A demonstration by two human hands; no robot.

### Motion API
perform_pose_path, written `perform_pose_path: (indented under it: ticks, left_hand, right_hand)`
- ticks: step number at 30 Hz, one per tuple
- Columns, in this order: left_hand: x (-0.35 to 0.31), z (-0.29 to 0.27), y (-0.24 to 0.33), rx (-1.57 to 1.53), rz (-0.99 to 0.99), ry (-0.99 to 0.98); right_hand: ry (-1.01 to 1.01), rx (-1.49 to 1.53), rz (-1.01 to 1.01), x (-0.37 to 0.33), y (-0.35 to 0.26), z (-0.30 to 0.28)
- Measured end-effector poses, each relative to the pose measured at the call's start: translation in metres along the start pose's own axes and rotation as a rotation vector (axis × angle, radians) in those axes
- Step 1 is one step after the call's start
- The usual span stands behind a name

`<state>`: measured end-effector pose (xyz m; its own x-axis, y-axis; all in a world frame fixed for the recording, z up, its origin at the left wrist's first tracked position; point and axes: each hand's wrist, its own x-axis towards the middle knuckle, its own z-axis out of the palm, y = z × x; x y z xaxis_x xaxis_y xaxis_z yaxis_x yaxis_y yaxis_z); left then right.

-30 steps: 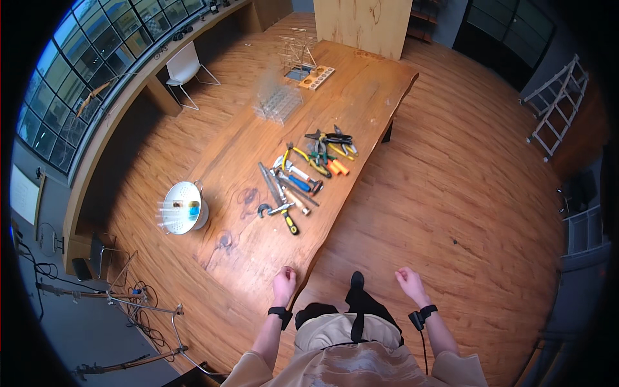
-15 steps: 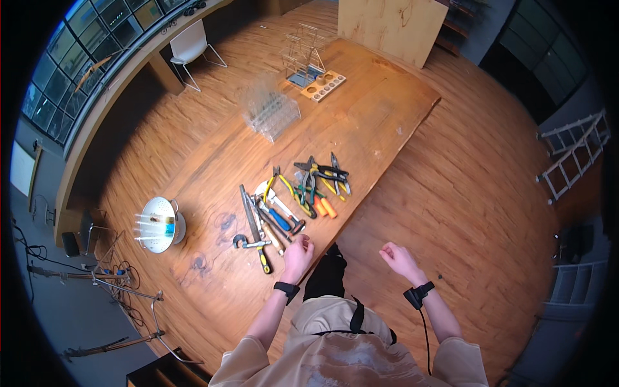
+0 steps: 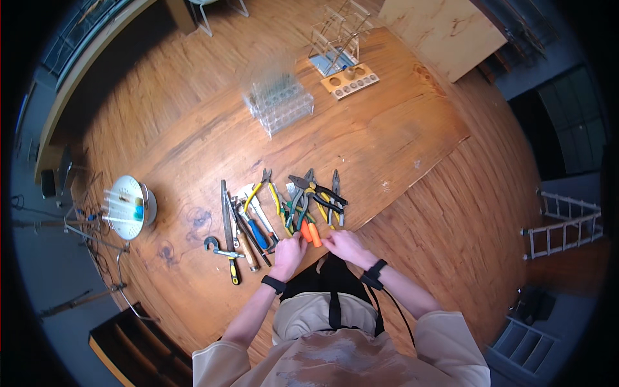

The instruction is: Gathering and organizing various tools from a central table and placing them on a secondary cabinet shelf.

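My left hand point(image 3: 289, 253) is at the near table edge with its fingers loosely bent, right by the lower ends of the pliers and the orange handles point(image 3: 311, 233). On their other side is my right hand point(image 3: 348, 247), fingertips toward the same handles. Neither hand visibly lifts anything. Just beyond lie black-handled pliers point(image 3: 317, 189) over green-handled pliers point(image 3: 294, 205), with yellow-handled pliers point(image 3: 334, 198) on the right. To the left are yellow-handled cutters point(image 3: 258, 190), a blue-handled tool point(image 3: 259, 236), a long file point(image 3: 226, 209) and a clamp-like tool point(image 3: 219, 248) with a hooked end.
A white colander point(image 3: 147, 205) with clear tubes stands at the left. Farther back are a clear rack point(image 3: 280, 106) of tubes, a wooden block with round holes point(image 3: 350, 82) and a wire stand point(image 3: 338, 40). A ladder point(image 3: 561, 222) stands off to the right.
My right hand has moved left from beyond the table edge to the orange handles. My left hand is now closer to them too. The view has shifted; the tools lie much as before.
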<state>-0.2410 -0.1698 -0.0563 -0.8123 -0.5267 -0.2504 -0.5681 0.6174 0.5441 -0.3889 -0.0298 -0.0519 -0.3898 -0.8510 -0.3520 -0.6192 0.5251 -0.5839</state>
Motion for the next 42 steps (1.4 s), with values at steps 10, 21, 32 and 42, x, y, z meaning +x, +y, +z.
perform_pose_path:
  ticks: [10, 21, 32, 42]
  left_hand:
    - [0.003, 0.02, 0.02, 0.089, -0.264, 0.075]
    - [0.008, 0.041, 0.034, 0.034, -0.488, 0.274]
    - [0.016, 0.038, 0.052, 0.086, -0.638, 0.266]
    - [0.018, 0.046, 0.048, 0.065, -0.693, 0.283]
  right_hand:
    - [-0.234, 0.107, -0.079, 0.045, 0.005, 0.018]
    - [-0.323, 0.115, -0.156, 0.043, 0.016, 0.015]
    - [-0.409, 0.035, -0.135, 0.022, 0.033, -0.013]
    - [-0.454, -0.013, -0.175, 0.016, 0.042, -0.036]
